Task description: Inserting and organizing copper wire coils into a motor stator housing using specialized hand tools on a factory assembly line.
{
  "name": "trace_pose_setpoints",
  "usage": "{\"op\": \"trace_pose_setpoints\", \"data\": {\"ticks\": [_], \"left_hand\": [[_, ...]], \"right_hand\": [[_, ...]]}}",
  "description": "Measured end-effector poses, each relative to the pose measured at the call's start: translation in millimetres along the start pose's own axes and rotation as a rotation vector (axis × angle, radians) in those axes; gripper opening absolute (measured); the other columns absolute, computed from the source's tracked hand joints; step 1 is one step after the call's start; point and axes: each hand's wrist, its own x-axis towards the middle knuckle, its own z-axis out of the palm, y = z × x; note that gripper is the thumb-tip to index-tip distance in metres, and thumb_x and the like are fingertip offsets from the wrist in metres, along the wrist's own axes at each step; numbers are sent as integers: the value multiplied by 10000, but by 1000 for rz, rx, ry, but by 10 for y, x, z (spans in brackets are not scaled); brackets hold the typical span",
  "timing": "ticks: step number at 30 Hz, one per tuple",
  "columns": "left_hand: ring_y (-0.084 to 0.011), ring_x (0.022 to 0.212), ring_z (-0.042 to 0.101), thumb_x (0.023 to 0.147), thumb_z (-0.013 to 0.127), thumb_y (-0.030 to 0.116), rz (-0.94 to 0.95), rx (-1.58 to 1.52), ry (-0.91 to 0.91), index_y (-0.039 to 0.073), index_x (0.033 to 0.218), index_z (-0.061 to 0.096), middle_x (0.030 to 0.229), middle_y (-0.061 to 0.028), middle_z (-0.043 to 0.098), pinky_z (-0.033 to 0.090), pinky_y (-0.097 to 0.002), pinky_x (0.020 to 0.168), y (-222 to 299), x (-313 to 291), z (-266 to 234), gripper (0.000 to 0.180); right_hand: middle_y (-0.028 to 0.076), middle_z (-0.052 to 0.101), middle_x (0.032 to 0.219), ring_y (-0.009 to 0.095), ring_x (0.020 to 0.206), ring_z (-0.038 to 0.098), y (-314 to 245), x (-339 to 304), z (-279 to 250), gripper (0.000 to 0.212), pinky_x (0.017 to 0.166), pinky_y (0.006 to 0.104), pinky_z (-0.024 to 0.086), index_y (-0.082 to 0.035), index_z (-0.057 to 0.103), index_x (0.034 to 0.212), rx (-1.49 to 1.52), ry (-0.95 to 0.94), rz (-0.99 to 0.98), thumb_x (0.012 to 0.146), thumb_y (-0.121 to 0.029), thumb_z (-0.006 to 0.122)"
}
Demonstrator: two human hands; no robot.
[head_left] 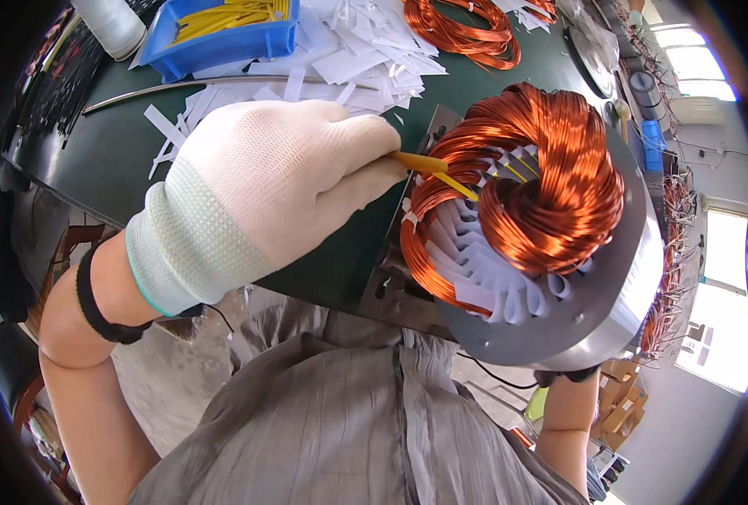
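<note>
My left hand (298, 168), in a white knit glove with a pale green cuff, pinches a narrow yellow strip (420, 162) between thumb and fingers. The strip's thinner, brighter end reaches the slots of a metal motor stator (551, 324). Thick bundles of copper wire (551, 168) loop over the stator's top. White paper-like slot liners (483, 261) stick out around its inner ring. From the lower right, my right forearm (567, 412) goes up to the stator's near side; something dark covers my right hand (569, 374) there, and its fingers are hidden behind the stator.
A blue bin (214, 57) of yellow strips stands at the far left on the dark green table (105, 160). White insulation sheets (349, 50) lie scattered beside it, with a thin curved rod (222, 82). Copper coils (466, 29) lie beyond. A metal plate (391, 282) sits beneath the stator.
</note>
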Motion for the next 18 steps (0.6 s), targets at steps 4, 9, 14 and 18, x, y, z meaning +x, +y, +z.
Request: {"op": "trace_pose_setpoints", "data": {"ticks": [4, 9, 14, 18], "left_hand": [[-280, 737, 670, 853, 738, 180, 16, 211, -90, 106, 1022, 702, 777, -86, 646, 516, -381, 635, 138, 103, -68, 188], [-237, 645, 653, 808, 708, 241, 126, 375, -140, 156, 872, 665, 703, -34, 573, 495, -371, 561, 368, 277, -31, 114], [-232, 761, 644, 813, 698, 210, 326, 451, -70, 143, 830, 659, 761, -21, 566, 483, -355, 623, 195, 346, 31, 79], [-258, 844, 646, 766, 752, 55, 166, 135, 160, 64, 959, 720, 904, -58, 658, 509, -349, 780, 78, 137, -120, 195]], "right_hand": [[227, 628, 1244, 336, 1124, 626, -18, -41, 232, 507, 889, 447, 521, 29, 579, 1285, -1, -26, -29, 824, -169, 653], [224, 628, 1242, 333, 1121, 626, -37, -18, 351, 496, 891, 446, 520, 28, 580, 1282, 5, -45, -57, 830, -166, 647], [220, 629, 1240, 330, 1119, 626, -16, -53, 493, 486, 893, 444, 519, 27, 582, 1280, 5, -59, -77, 837, -163, 642], [218, 629, 1238, 328, 1117, 626, -61, -134, 595, 477, 894, 443, 518, 26, 583, 1278, 2, -68, -94, 842, -161, 637]]}}
